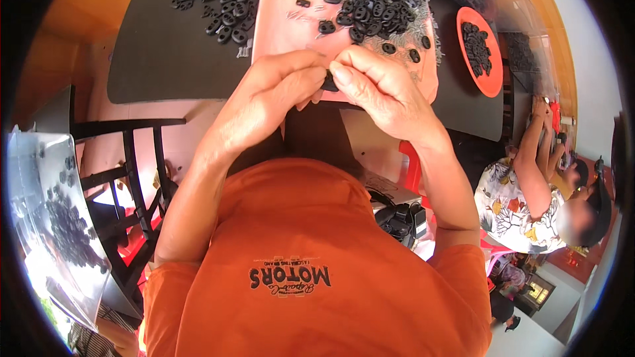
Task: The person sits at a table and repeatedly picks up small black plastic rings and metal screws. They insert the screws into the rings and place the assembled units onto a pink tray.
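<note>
My two hands meet over the near edge of a pink tray (pixel 283 34), fingers pinched together. Between their fingertips is a small black plastic piece (pixel 329 82), mostly covered by the fingers. My left hand (pixel 274 89) grips it from the left, and my right hand (pixel 383 89) presses thumb and forefinger at it from the right. Just beyond, a heap of black oval plastic pieces with holes (pixel 380 10) fills the tray's far part. Small clear plastic bits (pixel 418 16) lie along its right side, and a few loose black pieces rest nearer my hands.
More black pieces (pixel 231 6) pile on the dark table (pixel 155 53) left of the tray. An orange-red bowl (pixel 491 86) of black pieces stands right. A black chair (pixel 132 165) is at left, and a person in a patterned shirt (pixel 509 208) sits at right.
</note>
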Tool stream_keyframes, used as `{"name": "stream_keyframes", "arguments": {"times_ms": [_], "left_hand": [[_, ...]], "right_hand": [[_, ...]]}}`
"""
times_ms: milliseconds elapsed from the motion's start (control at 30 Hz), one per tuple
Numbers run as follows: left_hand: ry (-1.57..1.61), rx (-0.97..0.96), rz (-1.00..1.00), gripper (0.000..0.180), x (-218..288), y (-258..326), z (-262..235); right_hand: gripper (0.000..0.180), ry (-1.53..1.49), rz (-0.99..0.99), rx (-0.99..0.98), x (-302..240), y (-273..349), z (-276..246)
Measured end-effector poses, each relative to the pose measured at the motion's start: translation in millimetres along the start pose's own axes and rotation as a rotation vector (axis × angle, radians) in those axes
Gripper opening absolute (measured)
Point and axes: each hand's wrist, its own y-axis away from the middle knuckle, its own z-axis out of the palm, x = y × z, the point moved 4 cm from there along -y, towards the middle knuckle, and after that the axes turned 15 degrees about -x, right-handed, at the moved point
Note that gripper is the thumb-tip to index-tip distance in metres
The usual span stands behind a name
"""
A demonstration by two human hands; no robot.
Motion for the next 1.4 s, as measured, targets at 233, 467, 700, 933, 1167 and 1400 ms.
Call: {"name": "stream_keyframes", "arguments": {"times_ms": [233, 467, 700, 933, 1167, 1400], "left_hand": [[-0.423, 0.021, 0.173, 0.031, 4.3, 0.1, 9.7], [-0.346, 0.024, 0.112, 0.035, -1.1, -5.1, 5.8], [-0.331, 0.007, 0.106, 0.031, -3.1, -12.5, -1.3], [-0.387, -0.016, 0.106, 0.024, -3.4, -9.8, -0.3], [-0.338, -0.035, 0.119, 0.032, -9.4, -7.9, -1.2], [-0.361, -0.056, 0.182, 0.028, -8.6, -8.9, -4.1]], "right_hand": [[0.024, 0.067, 0.061, 0.321, -2.3, 30.2, -22.9], [0.026, 0.154, 0.305, 0.829, 22.5, 126.3, -140.5], [0.032, 0.727, 0.684, 0.701, 74.5, 166.6, -212.1], [0.019, 0.514, 0.359, 0.450, 33.0, 90.3, -129.9], [0.017, 0.723, 0.012, 0.119, 3.7, -35.7, -65.4], [0.011, 0.967, 0.002, 0.015, 13.6, -89.7, -44.9]]}}
